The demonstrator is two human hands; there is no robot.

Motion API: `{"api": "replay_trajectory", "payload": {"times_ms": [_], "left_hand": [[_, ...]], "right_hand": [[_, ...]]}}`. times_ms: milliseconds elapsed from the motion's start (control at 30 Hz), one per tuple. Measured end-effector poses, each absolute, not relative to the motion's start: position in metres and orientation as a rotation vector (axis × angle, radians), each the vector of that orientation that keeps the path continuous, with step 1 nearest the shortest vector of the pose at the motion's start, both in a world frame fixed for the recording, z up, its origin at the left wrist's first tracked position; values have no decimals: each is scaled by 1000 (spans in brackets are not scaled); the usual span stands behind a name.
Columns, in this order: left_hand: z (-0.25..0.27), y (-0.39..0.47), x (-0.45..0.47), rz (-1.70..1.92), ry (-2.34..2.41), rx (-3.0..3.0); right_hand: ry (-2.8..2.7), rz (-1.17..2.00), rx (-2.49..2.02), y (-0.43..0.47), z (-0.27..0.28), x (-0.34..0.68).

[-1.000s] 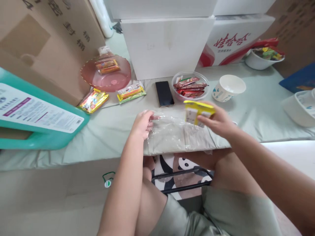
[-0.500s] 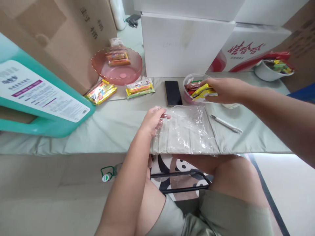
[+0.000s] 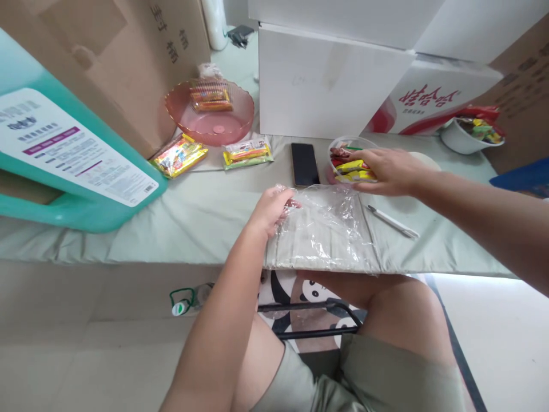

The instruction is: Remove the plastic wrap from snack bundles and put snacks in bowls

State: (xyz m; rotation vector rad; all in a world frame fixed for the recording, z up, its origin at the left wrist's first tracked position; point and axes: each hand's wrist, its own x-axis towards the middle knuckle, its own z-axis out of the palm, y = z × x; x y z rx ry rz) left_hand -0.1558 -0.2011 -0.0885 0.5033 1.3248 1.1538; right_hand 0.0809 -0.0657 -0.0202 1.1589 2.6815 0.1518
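Note:
My left hand (image 3: 274,207) is closed on the edge of a clear plastic bag (image 3: 326,229), which lies flattened at the table's front edge. My right hand (image 3: 388,170) reaches over the right side of a clear round tub (image 3: 333,150). Its thumb and fingers curl round yellow snack packets (image 3: 354,167) there; the fingertips are partly hidden. Red-wrapped pieces also lie in the tub. A black phone (image 3: 305,165) rests left of the tub. In front of my right forearm is a white pen (image 3: 393,221).
A pink bowl (image 3: 214,129) holds snack packs; two more snack packs (image 3: 182,157) lie before it. A green jug (image 3: 107,212) stands left, white boxes (image 3: 326,86) behind. A white bowl of sweets (image 3: 461,140) is at back right. A round pale lid (image 3: 424,162) lies behind my right hand.
My right hand has come down a little with the yellow packets, lower in the tub. My left hand stays on the bag. The whole view has shifted slightly.

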Motion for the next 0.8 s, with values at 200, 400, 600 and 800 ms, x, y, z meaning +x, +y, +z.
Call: {"api": "replay_trajectory", "payload": {"times_ms": [200,400,600,800], "left_hand": [[-90,-202,-155,1149,1330,510],[-90,-203,-155,1138,1338,503],[-87,-202,-157,1122,1343,492],[-93,-202,-169,1163,1380,639]], "right_hand": [[2985,264,1115,-67,-53,93],[2891,203,1262,-68,-52,84],[2981,279,1254,-72,-40,82],[3493,6,1197,-149,-58,93]]}}
